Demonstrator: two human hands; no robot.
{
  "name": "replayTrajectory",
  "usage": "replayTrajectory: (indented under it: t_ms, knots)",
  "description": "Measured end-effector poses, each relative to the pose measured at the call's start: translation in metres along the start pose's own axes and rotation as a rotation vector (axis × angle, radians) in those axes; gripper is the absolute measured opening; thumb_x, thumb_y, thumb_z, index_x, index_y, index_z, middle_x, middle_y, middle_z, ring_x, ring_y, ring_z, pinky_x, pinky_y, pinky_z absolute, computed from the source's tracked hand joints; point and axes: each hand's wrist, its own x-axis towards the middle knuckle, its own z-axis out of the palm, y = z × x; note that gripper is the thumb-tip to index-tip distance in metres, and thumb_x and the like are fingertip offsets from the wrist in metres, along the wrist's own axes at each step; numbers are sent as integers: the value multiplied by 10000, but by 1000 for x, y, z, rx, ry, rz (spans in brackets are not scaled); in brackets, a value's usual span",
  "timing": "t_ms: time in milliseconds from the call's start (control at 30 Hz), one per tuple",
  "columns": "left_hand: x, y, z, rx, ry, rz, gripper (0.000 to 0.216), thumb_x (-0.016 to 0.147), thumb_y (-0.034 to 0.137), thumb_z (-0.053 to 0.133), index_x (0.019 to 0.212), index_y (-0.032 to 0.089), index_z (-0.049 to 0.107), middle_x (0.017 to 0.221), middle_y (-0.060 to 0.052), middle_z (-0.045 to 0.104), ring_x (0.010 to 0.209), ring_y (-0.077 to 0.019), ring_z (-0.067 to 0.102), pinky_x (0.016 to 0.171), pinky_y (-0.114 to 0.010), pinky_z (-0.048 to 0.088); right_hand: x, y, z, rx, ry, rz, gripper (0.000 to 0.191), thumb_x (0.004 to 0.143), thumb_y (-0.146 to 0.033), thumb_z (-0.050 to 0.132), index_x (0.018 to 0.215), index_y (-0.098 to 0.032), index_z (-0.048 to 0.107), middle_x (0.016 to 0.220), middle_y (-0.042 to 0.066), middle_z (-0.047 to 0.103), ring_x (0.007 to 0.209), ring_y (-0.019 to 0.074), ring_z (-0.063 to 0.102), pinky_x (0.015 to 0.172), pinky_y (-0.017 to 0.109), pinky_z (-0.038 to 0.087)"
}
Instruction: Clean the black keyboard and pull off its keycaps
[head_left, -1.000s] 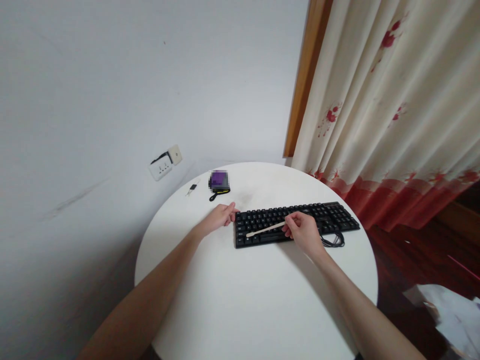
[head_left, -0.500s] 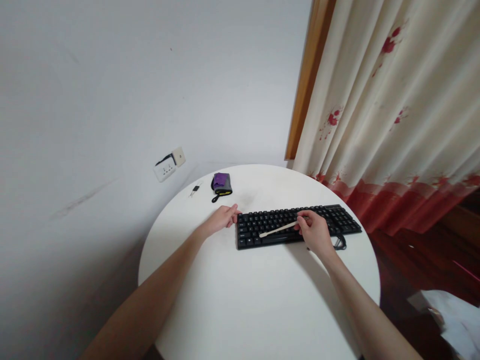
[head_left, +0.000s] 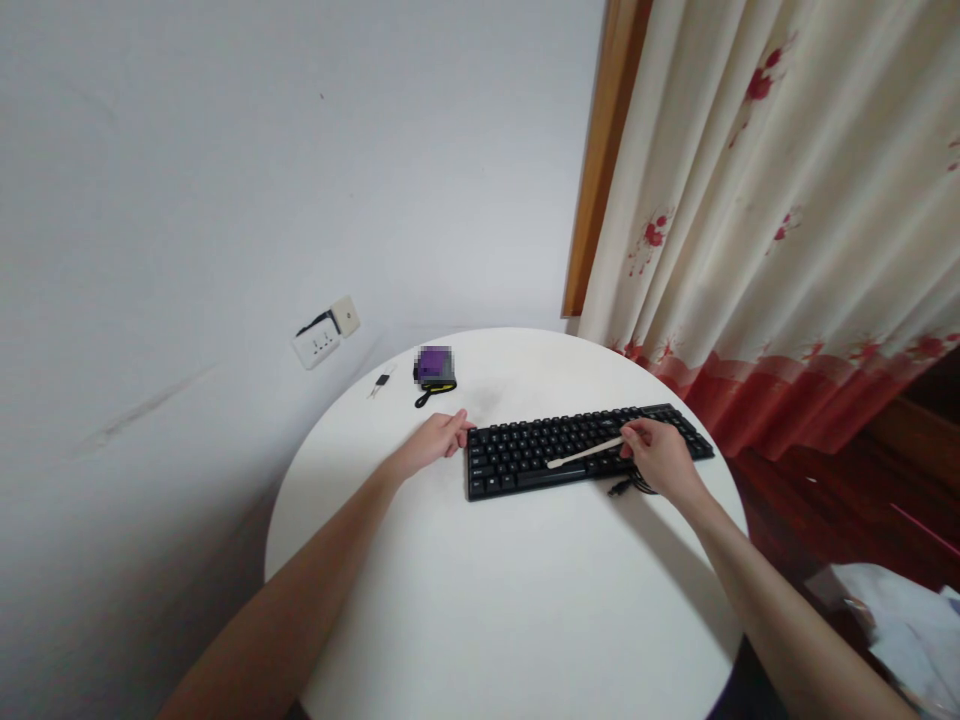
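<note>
A black keyboard [head_left: 540,450] lies on the round white table [head_left: 450,600]. My left hand [head_left: 439,440] is closed at the keyboard's upper left corner, with fingers curled and touching its edge. My right hand [head_left: 660,455] pinches one end of a thin beige stick [head_left: 589,453] with a slightly wider tip. That stick slants over the keys, its tip at the row just above the space bar. Below the right part of the keyboard, a coiled black cable [head_left: 637,482] with a plug lies partly hidden under my right hand.
Near the table's back left edge sit a grey and purple pouch [head_left: 436,368] with a black loop and a small dark tag-like object [head_left: 382,380]. A wall socket [head_left: 319,343] is beyond. To the right hang curtains [head_left: 712,250], and white bags [head_left: 892,610] lie lower right.
My right hand has moved right along the keyboard, and the stick's tip has shifted right with it. My left hand stays at the keyboard's corner. The view has shifted slightly.
</note>
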Motion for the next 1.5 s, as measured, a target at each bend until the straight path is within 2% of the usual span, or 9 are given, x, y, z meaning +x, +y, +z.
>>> replayTrajectory:
  t_ms: [300,500,633,1033,1167,1333,1500]
  knots:
    - [2,-2,0,17,7,4,748,868,765,364,709,120,706,515,-36,553,491,-138,472,505,-263,355,17,39,-45,-22,-6,9,283,856,-419,522,801,-174,652,630,77,699,511,172,585,496,276,412]
    - [-2,8,0,11,10,-4,738,866,755,379,812,105,724,531,-15,546,479,-127,444,527,-267,370,25,53,-63,-47,32,22,296,840,-411,550,791,-149,680,641,102,708,510,169,586,478,266,417]
    - [-5,14,1,17,17,-15,738,876,746,364,799,106,722,512,-11,533,482,-131,446,535,-272,374,30,59,-73,-60,39,29,315,835,-419,568,799,-135,700,640,106,709,504,165,576,479,266,413]
    - [-3,13,1,-30,15,-36,780,855,775,369,875,86,736,584,-35,577,469,-114,429,492,-263,345,46,90,-108,-54,30,119,231,825,-323,573,765,-133,690,647,121,710,467,154,552,448,274,421]
    - [-5,16,2,-46,14,-50,810,858,780,348,907,72,739,603,-36,573,459,-104,415,469,-252,319,46,91,-114,20,-5,138,229,815,-329,602,735,-131,687,608,106,693,456,147,540,419,255,413]
    - [-7,18,1,-41,10,-43,818,865,774,333,921,68,741,614,-39,574,463,-105,420,468,-251,325,44,77,-118,46,-14,173,224,792,-323,658,677,-133,680,547,56,651,438,123,514,425,232,408]
    - [-6,16,1,-29,9,-47,823,858,783,336,922,68,740,592,-30,565,461,-108,418,477,-258,332,47,73,-129,7,4,172,193,824,-211,640,665,-117,697,520,47,634,427,111,515,443,222,400]
